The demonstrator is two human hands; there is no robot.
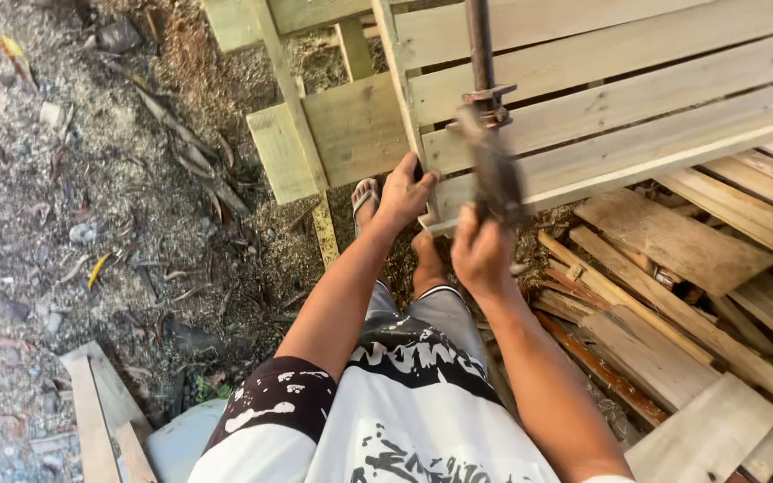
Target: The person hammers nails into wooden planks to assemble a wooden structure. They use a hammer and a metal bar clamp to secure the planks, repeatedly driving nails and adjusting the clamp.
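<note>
Pallet (619, 98): pale raw wood slats, matt, sawn and unpainted, with visible grain.
Clamp (487, 98): dull metal bar, brown with rust, rough looking; its handle is blurred, dark and matt, in the right hand (480, 255).
Left hand (404, 192): bare skin on the pallet's lower wooden edge.
Offcuts (673, 241): loose boards piled at right, rough wood, some pale, some reddish and weathered.
Ground (73, 197): dry dirt, gravel and dead leaves, coarse and matt.
Shirt (404, 420): white cloth with black print, soft and matt.
Shorts (445, 313): grey cloth.
Sandal (365, 197): pale strap, material unclear.
</note>
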